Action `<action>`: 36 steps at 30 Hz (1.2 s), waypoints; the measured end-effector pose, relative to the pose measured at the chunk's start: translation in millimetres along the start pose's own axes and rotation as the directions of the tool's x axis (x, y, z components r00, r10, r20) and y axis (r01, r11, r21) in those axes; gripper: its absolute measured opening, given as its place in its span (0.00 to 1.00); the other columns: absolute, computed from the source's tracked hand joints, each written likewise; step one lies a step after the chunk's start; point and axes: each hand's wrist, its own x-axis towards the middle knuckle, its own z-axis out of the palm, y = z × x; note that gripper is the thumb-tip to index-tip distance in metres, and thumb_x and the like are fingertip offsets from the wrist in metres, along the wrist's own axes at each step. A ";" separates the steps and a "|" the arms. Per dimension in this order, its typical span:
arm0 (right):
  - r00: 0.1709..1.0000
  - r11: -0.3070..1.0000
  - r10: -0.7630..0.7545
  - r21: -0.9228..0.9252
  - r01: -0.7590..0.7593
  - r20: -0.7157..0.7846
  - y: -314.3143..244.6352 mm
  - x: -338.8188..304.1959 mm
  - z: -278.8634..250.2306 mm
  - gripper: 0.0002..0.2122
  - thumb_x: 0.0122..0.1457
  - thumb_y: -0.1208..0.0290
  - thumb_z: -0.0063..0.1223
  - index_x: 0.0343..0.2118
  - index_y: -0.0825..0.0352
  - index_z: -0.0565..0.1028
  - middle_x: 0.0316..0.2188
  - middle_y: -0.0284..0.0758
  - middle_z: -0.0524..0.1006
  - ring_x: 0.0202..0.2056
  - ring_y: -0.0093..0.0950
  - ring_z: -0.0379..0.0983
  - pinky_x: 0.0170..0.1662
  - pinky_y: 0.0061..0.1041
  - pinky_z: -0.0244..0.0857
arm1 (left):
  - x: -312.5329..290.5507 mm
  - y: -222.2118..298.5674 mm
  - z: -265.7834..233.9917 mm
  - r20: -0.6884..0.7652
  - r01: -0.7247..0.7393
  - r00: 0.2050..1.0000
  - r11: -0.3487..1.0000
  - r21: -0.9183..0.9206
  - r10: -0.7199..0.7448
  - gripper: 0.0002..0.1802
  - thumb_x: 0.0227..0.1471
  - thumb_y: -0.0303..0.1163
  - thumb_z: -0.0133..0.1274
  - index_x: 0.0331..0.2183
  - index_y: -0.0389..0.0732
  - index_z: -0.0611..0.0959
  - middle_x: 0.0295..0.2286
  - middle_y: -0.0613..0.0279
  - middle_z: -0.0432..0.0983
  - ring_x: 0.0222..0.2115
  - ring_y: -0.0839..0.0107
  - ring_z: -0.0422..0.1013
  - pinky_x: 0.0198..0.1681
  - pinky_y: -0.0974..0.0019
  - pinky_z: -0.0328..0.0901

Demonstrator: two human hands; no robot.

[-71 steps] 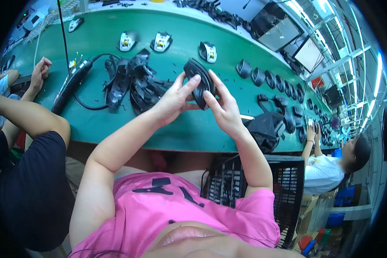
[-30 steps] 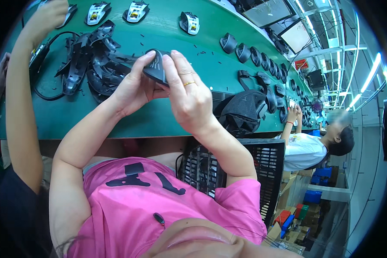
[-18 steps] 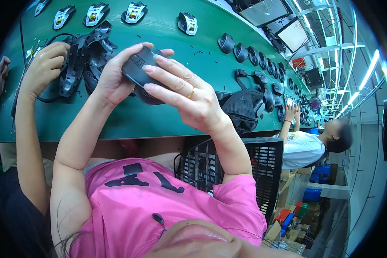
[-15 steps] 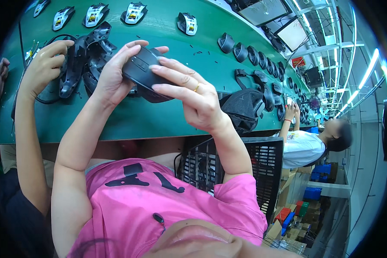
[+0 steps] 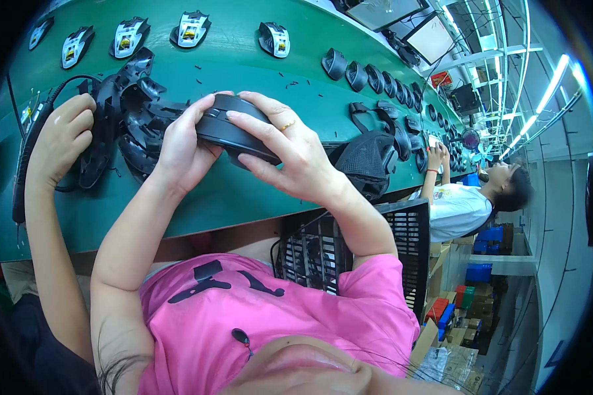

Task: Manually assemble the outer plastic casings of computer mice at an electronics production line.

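Between my two hands, above the green bench, is a black rounded plastic housing (image 5: 237, 128), its kind not certain. It is tilted so its side band with a seam faces me. My left hand (image 5: 186, 146) grips its left end, fingers wrapped behind and partly hidden. From the right, my right hand (image 5: 296, 151) holds the other end, with fingers over the top and side and one digit lower down against it. Just left of my left hand lies a pile of curved black plastic shells (image 5: 141, 108).
A co-worker's hand (image 5: 62, 141) rests by the shells and a black cable. Several white-and-black units (image 5: 130, 36) line the bench's far side. Black housings (image 5: 356, 76) stand in a row at right, near a black mesh bag (image 5: 366, 164). A black crate (image 5: 316, 247) sits below the bench edge.
The housing has been turned from showing its broad top face to showing its side. My right fingers have shifted round its edge. The whole view has moved slightly.
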 end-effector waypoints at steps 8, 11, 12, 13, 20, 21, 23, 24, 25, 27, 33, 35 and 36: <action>0.997 0.988 0.032 0.147 -0.043 0.075 24.3 22.5 -5.3 0.28 0.52 0.73 0.62 0.57 0.67 0.68 0.57 0.44 0.68 0.54 0.39 0.69 0.54 0.34 0.65 | 7.0 1.8 -11.6 -0.029 -0.046 0.999 0.993 -0.113 0.043 0.16 0.63 0.38 0.41 0.44 0.36 0.76 0.40 0.57 0.76 0.39 0.67 0.74 0.43 0.60 0.69; 0.992 0.915 0.121 0.384 -0.125 0.035 25.6 15.8 -3.5 0.31 0.52 0.68 0.64 0.59 0.69 0.65 0.59 0.45 0.66 0.57 0.37 0.67 0.57 0.35 0.63 | 10.0 1.4 -16.4 -0.042 0.001 0.999 0.985 -0.173 -0.008 0.15 0.63 0.36 0.40 0.42 0.36 0.77 0.38 0.57 0.77 0.38 0.67 0.75 0.43 0.61 0.70; 0.991 0.854 0.132 0.503 -0.133 0.037 28.8 12.0 -8.0 0.32 0.52 0.67 0.64 0.59 0.69 0.64 0.59 0.45 0.66 0.58 0.37 0.66 0.58 0.35 0.62 | 11.6 0.7 -18.1 -0.017 0.035 0.999 0.977 -0.210 -0.039 0.15 0.63 0.35 0.40 0.41 0.36 0.77 0.37 0.57 0.78 0.37 0.67 0.75 0.42 0.61 0.71; 0.989 0.779 0.143 0.612 -0.136 0.038 30.6 9.0 -11.0 0.33 0.52 0.65 0.65 0.60 0.69 0.63 0.59 0.46 0.65 0.58 0.37 0.65 0.58 0.36 0.61 | 11.4 -1.1 -20.0 0.011 0.043 0.999 0.973 -0.228 -0.042 0.15 0.63 0.35 0.40 0.40 0.36 0.77 0.37 0.57 0.78 0.37 0.68 0.75 0.42 0.61 0.71; 0.989 0.933 -0.117 0.331 0.140 -0.090 13.0 15.2 1.2 0.29 0.43 0.80 0.63 0.53 0.63 0.72 0.54 0.40 0.72 0.55 0.40 0.69 0.56 0.34 0.67 | 14.4 -8.0 -20.5 0.201 0.186 0.967 0.972 -0.142 -0.156 0.19 0.65 0.40 0.34 0.47 0.38 0.72 0.42 0.54 0.74 0.38 0.65 0.77 0.41 0.62 0.75; 0.982 0.942 -0.153 0.284 0.178 -0.109 10.2 17.0 2.0 0.30 0.42 0.81 0.62 0.53 0.62 0.72 0.54 0.40 0.73 0.54 0.41 0.70 0.55 0.35 0.68 | 13.3 -8.1 -22.4 0.180 0.172 0.973 0.977 -0.126 -0.148 0.18 0.64 0.39 0.36 0.45 0.37 0.74 0.40 0.54 0.75 0.37 0.65 0.76 0.41 0.62 0.74; 0.963 0.959 -0.225 0.143 0.246 -0.149 4.5 17.5 -1.4 0.26 0.41 0.80 0.59 0.50 0.60 0.75 0.51 0.39 0.75 0.50 0.40 0.74 0.50 0.33 0.72 | 11.9 -9.6 -22.3 0.147 0.154 0.979 0.983 -0.097 -0.139 0.16 0.62 0.37 0.38 0.40 0.36 0.76 0.36 0.55 0.77 0.35 0.65 0.76 0.40 0.60 0.73; 0.954 0.959 -0.262 0.072 0.274 -0.144 4.5 16.4 -2.1 0.25 0.42 0.79 0.59 0.49 0.60 0.76 0.50 0.39 0.75 0.49 0.40 0.74 0.49 0.33 0.73 | 11.1 -7.7 -24.2 0.263 0.195 0.953 0.971 -0.140 -0.153 0.17 0.62 0.37 0.38 0.41 0.36 0.76 0.36 0.54 0.76 0.36 0.64 0.76 0.41 0.59 0.73; 0.944 0.953 -0.299 0.001 0.302 -0.137 4.6 15.0 -1.9 0.24 0.42 0.78 0.58 0.48 0.60 0.76 0.50 0.38 0.76 0.48 0.40 0.75 0.47 0.32 0.74 | 8.7 -8.4 -22.8 0.229 0.205 0.958 0.969 -0.140 -0.170 0.18 0.62 0.38 0.38 0.42 0.36 0.76 0.37 0.54 0.76 0.37 0.64 0.76 0.41 0.59 0.74; 0.954 0.967 -0.253 -0.022 0.252 -0.162 4.9 11.0 -2.1 0.21 0.44 0.80 0.56 0.46 0.62 0.77 0.46 0.40 0.78 0.44 0.39 0.77 0.44 0.30 0.75 | 4.2 -10.2 -15.5 0.169 0.226 0.965 0.964 -0.138 -0.201 0.18 0.63 0.39 0.37 0.43 0.37 0.76 0.37 0.53 0.77 0.38 0.64 0.76 0.41 0.59 0.74; 0.928 0.976 0.164 0.191 -0.104 -0.333 38.5 6.9 -12.7 0.17 0.48 0.82 0.55 0.43 0.61 0.78 0.38 0.38 0.81 0.37 0.36 0.80 0.38 0.29 0.75 | 11.7 -22.3 -19.5 0.258 0.262 0.923 0.958 0.118 -0.285 0.40 0.62 0.63 0.30 0.52 0.33 0.65 0.37 0.44 0.76 0.31 0.56 0.78 0.32 0.65 0.75; 0.907 0.977 0.128 -0.105 -0.184 -0.401 84.0 10.1 -25.5 0.15 0.51 0.79 0.57 0.43 0.61 0.78 0.37 0.37 0.81 0.36 0.38 0.79 0.39 0.31 0.74 | 1.2 -24.7 -1.8 0.119 0.225 0.959 0.948 0.227 -0.257 0.38 0.62 0.61 0.32 0.55 0.34 0.62 0.35 0.49 0.76 0.30 0.61 0.78 0.29 0.68 0.74; 0.897 0.941 0.088 -0.260 -0.217 -0.434 107.5 14.0 -30.5 0.14 0.51 0.78 0.58 0.42 0.61 0.78 0.38 0.36 0.81 0.36 0.37 0.79 0.39 0.32 0.74 | 0.4 -26.6 -2.4 0.152 0.233 0.949 0.941 0.245 -0.275 0.37 0.63 0.60 0.32 0.55 0.35 0.61 0.35 0.49 0.76 0.30 0.61 0.78 0.30 0.67 0.73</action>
